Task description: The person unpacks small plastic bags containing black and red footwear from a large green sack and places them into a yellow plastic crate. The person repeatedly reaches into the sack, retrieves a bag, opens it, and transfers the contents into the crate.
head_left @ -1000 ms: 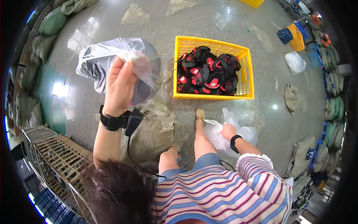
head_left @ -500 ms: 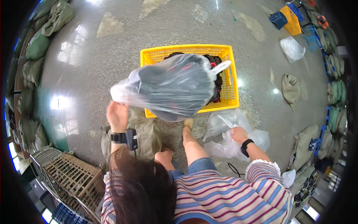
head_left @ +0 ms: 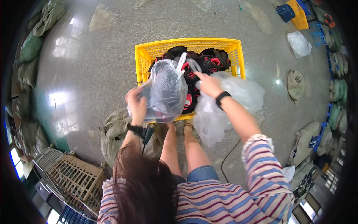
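We grip a clear plastic bag with our left hand, fingers clamped on its lower left side; it is thin, glossy and crinkled, bulging with a dark item inside, and it hangs over the near left part of a yellow crate. The crate is rectangular, of moulded plastic with lattice walls, and stands on the polished speckled stone floor just ahead of our feet. It holds a heap of black and red goods, soft-looking, packed up to the rim.

Our right hand reaches over the crate's near right side, fingers spread and lying on the goods; we cannot tell whether it pinches anything. Below that wrist hangs a second clear bag, limp and nearly empty, draped down past the crate's near wall.

To our left, beside the knee, a grey-green woven sack slumps on the floor. Further left stands a wire cage of rusty mesh. Stuffed green sacks line the left edge, and more of them the right. A white filled bag lies far right, near a blue and yellow bin.
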The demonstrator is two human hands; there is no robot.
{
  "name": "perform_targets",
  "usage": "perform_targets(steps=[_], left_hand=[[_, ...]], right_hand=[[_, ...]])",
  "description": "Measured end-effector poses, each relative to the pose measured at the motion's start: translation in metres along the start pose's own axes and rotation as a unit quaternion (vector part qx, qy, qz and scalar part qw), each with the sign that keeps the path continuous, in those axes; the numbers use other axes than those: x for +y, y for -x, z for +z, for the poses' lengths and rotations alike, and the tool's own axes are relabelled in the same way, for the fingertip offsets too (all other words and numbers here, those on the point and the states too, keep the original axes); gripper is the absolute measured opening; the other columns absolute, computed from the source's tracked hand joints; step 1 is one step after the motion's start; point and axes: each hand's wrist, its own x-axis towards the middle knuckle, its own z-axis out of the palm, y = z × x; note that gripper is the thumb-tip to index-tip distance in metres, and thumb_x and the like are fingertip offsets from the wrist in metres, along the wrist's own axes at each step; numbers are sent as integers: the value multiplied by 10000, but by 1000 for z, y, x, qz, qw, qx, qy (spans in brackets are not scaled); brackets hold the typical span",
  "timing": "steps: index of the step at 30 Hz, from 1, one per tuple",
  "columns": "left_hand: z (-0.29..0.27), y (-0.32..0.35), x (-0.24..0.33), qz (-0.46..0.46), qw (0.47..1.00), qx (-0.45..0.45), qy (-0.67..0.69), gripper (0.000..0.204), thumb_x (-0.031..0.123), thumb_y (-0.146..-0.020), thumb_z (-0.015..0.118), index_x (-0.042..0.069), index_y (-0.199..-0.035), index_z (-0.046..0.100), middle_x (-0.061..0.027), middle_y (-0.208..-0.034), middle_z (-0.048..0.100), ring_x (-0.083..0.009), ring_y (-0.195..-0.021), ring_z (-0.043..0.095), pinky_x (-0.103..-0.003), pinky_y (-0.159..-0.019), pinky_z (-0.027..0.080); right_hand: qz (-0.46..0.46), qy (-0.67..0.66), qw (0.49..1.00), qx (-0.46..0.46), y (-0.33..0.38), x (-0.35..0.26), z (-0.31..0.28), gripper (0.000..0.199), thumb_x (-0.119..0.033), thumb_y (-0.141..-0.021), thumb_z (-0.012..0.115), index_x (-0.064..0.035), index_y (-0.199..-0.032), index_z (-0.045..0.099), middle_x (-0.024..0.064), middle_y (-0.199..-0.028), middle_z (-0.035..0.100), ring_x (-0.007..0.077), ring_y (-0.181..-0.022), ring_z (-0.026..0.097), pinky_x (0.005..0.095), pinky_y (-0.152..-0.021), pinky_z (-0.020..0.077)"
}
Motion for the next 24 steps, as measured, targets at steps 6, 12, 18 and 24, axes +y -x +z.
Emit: perform_targets(steps=[6, 12, 18, 24], left_hand=[[85, -90, 54, 122, 848, -356, -373, 706, 420, -700, 715, -16, -1204, 481, -238, -1189, 503, -383, -1120, 485, -472, -941, 403], [46, -96, 32, 74, 768, -455, -444, 597, 228, -681, 658, 67, -1220, 459, -195, -1120, 555, -367, -1005, 574, -437, -845, 484], [-5, -75, 27, 82, 853, -391, -336, 636, 70, -666, 609, 155, -1271, 434, -188, -993, 544, -392, -892, 578, -455, -780, 478], [-6, -68, 23, 115, 875, -357, -305, 654, 30, -660, 591, 182, -1278, 438, -175, -966, 529, -380, -894, 561, -457, -756, 483]], right_hand=[[30, -73, 996, -34, -70, -90, 40, 289, -151, -793, 509, -172, -1067, 601, 101, -935, 614, 326, -879, 601, 439, -706, 478], [93, -363, 926, 57, -25, -52, 60, 160, -164, -761, 545, -103, -825, 678, 112, -681, 640, 248, -653, 633, 357, -559, 464], [62, -318, 945, 36, -4, -80, 25, 224, -276, -739, 557, -90, -708, 677, 100, -645, 638, 277, -616, 620, 380, -549, 461], [63, -137, 988, 23, -33, -130, 27, 405, -512, -745, 600, -113, -709, 650, 110, -700, 645, 307, -672, 630, 426, -568, 477]])
